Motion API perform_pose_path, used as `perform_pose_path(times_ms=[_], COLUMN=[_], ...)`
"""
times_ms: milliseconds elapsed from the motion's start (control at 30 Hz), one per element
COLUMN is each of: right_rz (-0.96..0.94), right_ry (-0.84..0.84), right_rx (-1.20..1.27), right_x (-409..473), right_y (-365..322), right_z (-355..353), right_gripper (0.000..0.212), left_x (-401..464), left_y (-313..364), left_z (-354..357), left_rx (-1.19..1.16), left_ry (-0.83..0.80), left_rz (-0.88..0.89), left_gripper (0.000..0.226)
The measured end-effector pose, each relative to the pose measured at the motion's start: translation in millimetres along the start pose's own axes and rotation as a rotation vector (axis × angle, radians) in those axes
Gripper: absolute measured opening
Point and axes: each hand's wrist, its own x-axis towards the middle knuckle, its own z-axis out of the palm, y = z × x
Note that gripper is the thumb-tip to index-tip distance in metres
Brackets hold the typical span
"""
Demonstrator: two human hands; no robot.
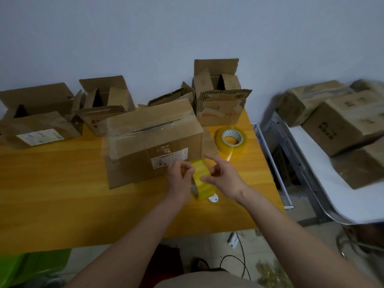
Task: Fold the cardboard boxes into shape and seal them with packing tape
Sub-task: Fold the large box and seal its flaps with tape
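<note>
Your left hand (pixel 180 179) curls thumb and fingers round the tape roll (pixel 202 181), holding it upright just above the table (pixel 62 194). Your right hand (pixel 223 176) touches the roll's far side with fingers loosely spread; whether it pinches the tape end, you cannot tell through the blur. Just beyond the roll sits the box (pixel 153 142), folded, clear tape already along its top seam, though a dark gap shows there. A spare roll (pixel 232 139) lies beside it. Behind, four boxes (pixel 220 94) stand open, untaped. Most work seems left.
</note>
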Motion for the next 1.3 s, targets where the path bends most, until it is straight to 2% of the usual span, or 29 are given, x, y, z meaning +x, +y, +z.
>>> perform_pose_path(times_ms=[133, 333, 367, 467, 500, 600, 767, 900, 933, 1000, 1100, 1200, 1300], right_rz=[-0.016, -0.001, 0.009, 0.024, 0.046, 0.147, 0.201, 0.274, 0.282, 0.181, -0.062, -0.226, -0.329], right_ry=[0.051, 0.123, 0.149, 0.204, 0.201, 0.138, -0.009, -0.137, -0.108, 0.069, 0.256, 0.282, 0.251], right_rx=[0.094, 0.082, 0.037, -0.245, -0.349, -0.566, -0.753, -0.8, -0.868, -1.024, -0.838, -0.583, -0.53], right_x=[-7, -16, -16, -14, -13, -13, -14, -5, -2, 5, 19, 33, 46], right_y=[8, 31, 36, 59, 68, 92, 113, 112, 108, 91, 47, -5, -46], right_z=[-11, -33, -34, -38, -38, -35, -17, -5, -2, 6, 34, 77, 113], right_gripper=[0.07, 0.057, 0.056, 0.058, 0.059, 0.061, 0.06, 0.064, 0.067, 0.069, 0.064, 0.057, 0.051], left_x=[3, 11, 12, 16, 15, 10, 8, 4, 2, -4, -10, 1, 37], left_y=[0, -2, -3, -10, -12, -21, -35, -44, -45, -46, -40, -29, -20], left_z=[26, 52, 56, 61, 60, 48, 8, -27, -35, -54, -86, -126, -170], left_rx=[0.087, 0.041, 0.035, 0.113, 0.146, 0.223, 0.405, 0.43, 0.432, 0.42, 0.384, 0.531, 0.67], left_ry=[0.042, -0.166, -0.21, -0.3, -0.321, -0.363, -0.383, -0.307, -0.285, -0.191, 0.113, 0.409, 0.467], left_rz=[0.044, -0.014, -0.051, -0.162, -0.188, -0.232, -0.224, -0.252, -0.255, -0.241, -0.098, 0.11, 0.199], left_gripper=[0.026, 0.023, 0.024, 0.053, 0.056, 0.048, 0.026, 0.019, 0.019, 0.02, 0.026, 0.026, 0.022])
